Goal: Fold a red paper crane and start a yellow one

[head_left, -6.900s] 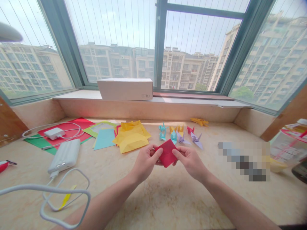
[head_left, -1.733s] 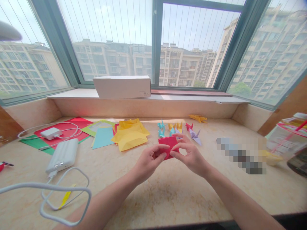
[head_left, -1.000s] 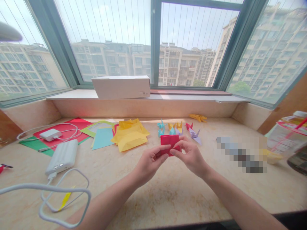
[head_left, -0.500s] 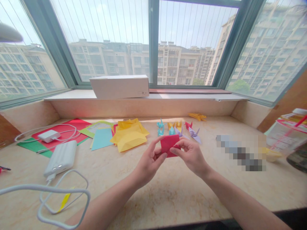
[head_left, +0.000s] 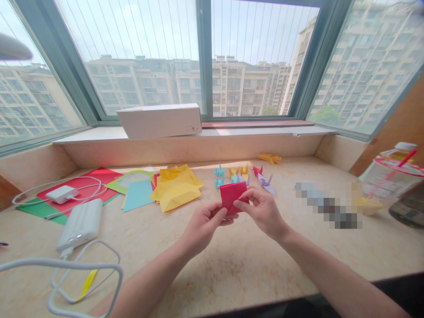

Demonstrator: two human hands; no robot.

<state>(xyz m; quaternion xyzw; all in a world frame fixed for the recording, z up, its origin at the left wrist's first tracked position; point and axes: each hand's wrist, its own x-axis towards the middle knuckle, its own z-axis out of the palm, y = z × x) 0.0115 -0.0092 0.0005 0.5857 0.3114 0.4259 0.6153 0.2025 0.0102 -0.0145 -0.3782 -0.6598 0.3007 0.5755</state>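
A person pinches a small folded square of red paper (head_left: 232,194) between two bare hands above a marble-patterned counter (head_left: 251,280) by a window. The left hand (head_left: 206,221) grips its lower left side, thumb in front and fingers beneath; the right hand (head_left: 264,208) closes on the opposite edge, thumb pressed to the front face. The paper sits squarely between them, touching both. Just beyond it stand small folded paper birds (head_left: 266,182), with creased yellow sheets (head_left: 177,190) to the left.
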